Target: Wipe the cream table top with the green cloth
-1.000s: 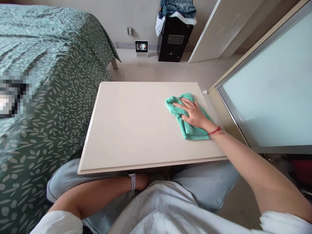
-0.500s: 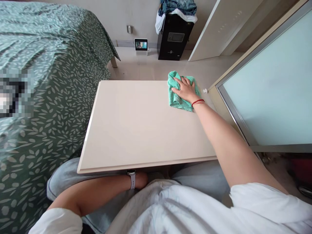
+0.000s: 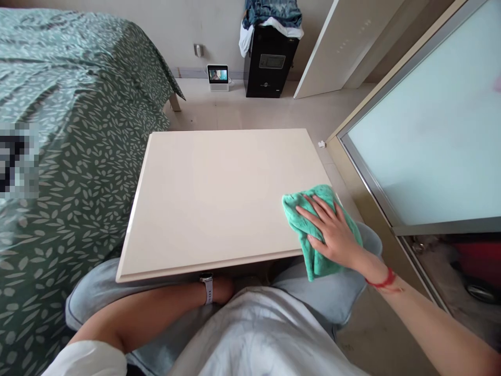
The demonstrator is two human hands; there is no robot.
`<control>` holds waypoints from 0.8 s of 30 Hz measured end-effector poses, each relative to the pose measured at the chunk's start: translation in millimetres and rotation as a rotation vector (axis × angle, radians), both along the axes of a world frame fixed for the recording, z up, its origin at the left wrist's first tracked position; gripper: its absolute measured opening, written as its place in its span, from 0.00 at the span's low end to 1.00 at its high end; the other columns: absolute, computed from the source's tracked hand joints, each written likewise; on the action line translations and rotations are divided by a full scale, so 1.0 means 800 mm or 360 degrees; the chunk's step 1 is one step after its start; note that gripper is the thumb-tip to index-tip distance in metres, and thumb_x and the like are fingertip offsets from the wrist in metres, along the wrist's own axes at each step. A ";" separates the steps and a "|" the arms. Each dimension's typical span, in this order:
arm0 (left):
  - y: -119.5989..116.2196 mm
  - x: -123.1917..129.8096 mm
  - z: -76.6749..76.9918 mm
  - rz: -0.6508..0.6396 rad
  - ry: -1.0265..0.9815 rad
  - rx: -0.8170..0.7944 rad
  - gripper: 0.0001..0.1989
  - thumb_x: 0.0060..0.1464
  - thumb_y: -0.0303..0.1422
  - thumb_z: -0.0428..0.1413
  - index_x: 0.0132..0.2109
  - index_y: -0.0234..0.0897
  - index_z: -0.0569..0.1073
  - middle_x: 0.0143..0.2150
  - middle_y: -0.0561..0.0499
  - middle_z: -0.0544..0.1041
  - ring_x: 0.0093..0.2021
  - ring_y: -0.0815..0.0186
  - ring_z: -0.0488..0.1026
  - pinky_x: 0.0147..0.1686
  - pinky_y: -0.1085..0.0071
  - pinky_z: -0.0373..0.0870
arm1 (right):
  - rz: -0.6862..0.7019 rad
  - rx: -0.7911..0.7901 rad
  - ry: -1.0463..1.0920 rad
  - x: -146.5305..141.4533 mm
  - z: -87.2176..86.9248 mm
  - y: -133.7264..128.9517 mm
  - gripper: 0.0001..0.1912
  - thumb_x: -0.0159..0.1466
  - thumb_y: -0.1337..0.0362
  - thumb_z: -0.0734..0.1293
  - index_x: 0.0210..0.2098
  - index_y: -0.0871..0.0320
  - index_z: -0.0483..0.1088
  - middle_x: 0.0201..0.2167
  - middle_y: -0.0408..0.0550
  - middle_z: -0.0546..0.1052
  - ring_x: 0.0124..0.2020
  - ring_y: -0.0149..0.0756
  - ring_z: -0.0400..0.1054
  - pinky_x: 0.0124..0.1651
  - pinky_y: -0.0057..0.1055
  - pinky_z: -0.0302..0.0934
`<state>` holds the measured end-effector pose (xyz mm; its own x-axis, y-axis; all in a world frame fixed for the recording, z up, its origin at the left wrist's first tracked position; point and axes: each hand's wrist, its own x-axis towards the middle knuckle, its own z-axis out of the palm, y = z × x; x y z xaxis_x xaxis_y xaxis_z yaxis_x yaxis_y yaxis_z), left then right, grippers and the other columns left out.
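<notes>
A green cloth (image 3: 313,263) lies over the near right corner of a cream tabletop (image 3: 219,193), part of it hanging past the edges. My right hand (image 3: 332,235) has the cloth under its palm and spread fingers, pressing it against the top. A red string is around that wrist. My left hand (image 3: 223,290) is low in front of my body, by the table's near edge, below the level of the top. Its fingers are hidden in shadow, and a watch (image 3: 207,288) with a pale strap is on the wrist.
A bed with a green leaf-patterned cover (image 3: 105,120) borders the left. A frosted glass panel (image 3: 426,130) stands close on the right. Beyond the table are a small screen (image 3: 218,75) on the floor, a black cabinet (image 3: 270,75) topped with clothes, and a door (image 3: 344,47).
My right hand has drawn the green cloth from the table's far right corner towards me to the near right corner. The view has shifted slightly. My left hand stays low.
</notes>
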<state>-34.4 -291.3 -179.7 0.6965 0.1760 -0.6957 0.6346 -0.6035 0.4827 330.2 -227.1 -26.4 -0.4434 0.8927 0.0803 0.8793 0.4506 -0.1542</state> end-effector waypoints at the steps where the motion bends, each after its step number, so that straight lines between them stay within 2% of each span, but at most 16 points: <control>1: 0.000 0.000 0.001 -0.0040 0.0068 -0.0013 0.09 0.70 0.25 0.63 0.46 0.23 0.88 0.45 0.31 0.89 0.48 0.49 0.90 0.49 0.59 0.86 | -0.0003 -0.0006 0.0001 0.007 -0.001 -0.016 0.53 0.73 0.58 0.65 0.88 0.30 0.35 0.87 0.43 0.53 0.84 0.71 0.55 0.77 0.82 0.55; 3: 0.001 0.002 0.006 -0.0092 0.0170 -0.0030 0.12 0.70 0.24 0.61 0.48 0.18 0.88 0.46 0.24 0.87 0.50 0.43 0.90 0.50 0.58 0.85 | -0.0007 -0.0031 -0.0006 0.018 -0.001 -0.030 0.53 0.73 0.57 0.66 0.88 0.28 0.35 0.87 0.42 0.53 0.83 0.72 0.56 0.76 0.83 0.56; 6: 0.003 0.005 0.015 -0.0093 0.0219 -0.0053 0.15 0.71 0.24 0.58 0.53 0.16 0.87 0.48 0.22 0.86 0.52 0.42 0.89 0.51 0.59 0.84 | -0.0045 -0.0045 -0.0029 0.023 0.000 -0.001 0.48 0.73 0.53 0.66 0.88 0.33 0.45 0.87 0.48 0.56 0.84 0.72 0.54 0.75 0.84 0.56; 8: 0.005 0.006 0.020 -0.0068 0.0225 -0.0073 0.16 0.71 0.25 0.58 0.54 0.16 0.86 0.49 0.22 0.86 0.52 0.42 0.89 0.50 0.60 0.84 | -0.0122 -0.0041 -0.0031 0.021 0.000 0.044 0.43 0.74 0.51 0.66 0.86 0.39 0.55 0.86 0.53 0.58 0.84 0.72 0.53 0.75 0.84 0.54; 11: 0.006 0.007 0.022 -0.0025 0.0254 -0.0085 0.16 0.71 0.26 0.58 0.54 0.15 0.86 0.49 0.21 0.86 0.53 0.40 0.89 0.51 0.58 0.84 | -0.0263 -0.0039 0.0026 0.012 0.001 0.135 0.39 0.74 0.48 0.65 0.82 0.47 0.64 0.85 0.59 0.60 0.84 0.74 0.52 0.74 0.84 0.54; 14: 0.006 0.008 0.021 -0.0005 0.0279 -0.0089 0.16 0.69 0.23 0.58 0.54 0.16 0.86 0.49 0.20 0.86 0.54 0.39 0.88 0.53 0.55 0.85 | -0.0423 -0.0047 0.0105 -0.002 0.005 0.226 0.40 0.73 0.46 0.66 0.82 0.50 0.65 0.84 0.62 0.60 0.83 0.76 0.50 0.73 0.85 0.56; 17: 0.005 0.007 0.018 -0.0002 0.0250 -0.0088 0.15 0.67 0.21 0.58 0.53 0.17 0.87 0.48 0.21 0.86 0.52 0.40 0.89 0.53 0.56 0.85 | -0.0607 -0.0077 0.0104 -0.019 0.015 0.295 0.39 0.76 0.49 0.65 0.82 0.52 0.63 0.85 0.63 0.57 0.84 0.71 0.48 0.75 0.79 0.55; 20: 0.002 0.005 0.013 0.0003 0.0216 -0.0078 0.15 0.66 0.21 0.58 0.51 0.16 0.87 0.47 0.21 0.86 0.50 0.41 0.89 0.49 0.58 0.85 | -0.0725 -0.0090 0.0106 -0.035 0.027 0.337 0.35 0.79 0.52 0.63 0.82 0.51 0.63 0.85 0.62 0.59 0.84 0.65 0.49 0.77 0.74 0.55; 24: -0.003 0.004 0.003 0.0029 0.0164 -0.0032 0.14 0.64 0.20 0.58 0.49 0.17 0.88 0.45 0.21 0.86 0.48 0.39 0.89 0.47 0.56 0.85 | -0.0823 -0.0090 0.0136 -0.048 0.035 0.358 0.32 0.79 0.58 0.63 0.80 0.52 0.65 0.80 0.60 0.67 0.82 0.65 0.53 0.78 0.76 0.56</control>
<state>-31.6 -293.9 -177.4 0.6181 0.1732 -0.7668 0.6920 -0.5826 0.4263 291.8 59.3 1.5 0.0621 0.9972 0.0421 0.9678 -0.0498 -0.2467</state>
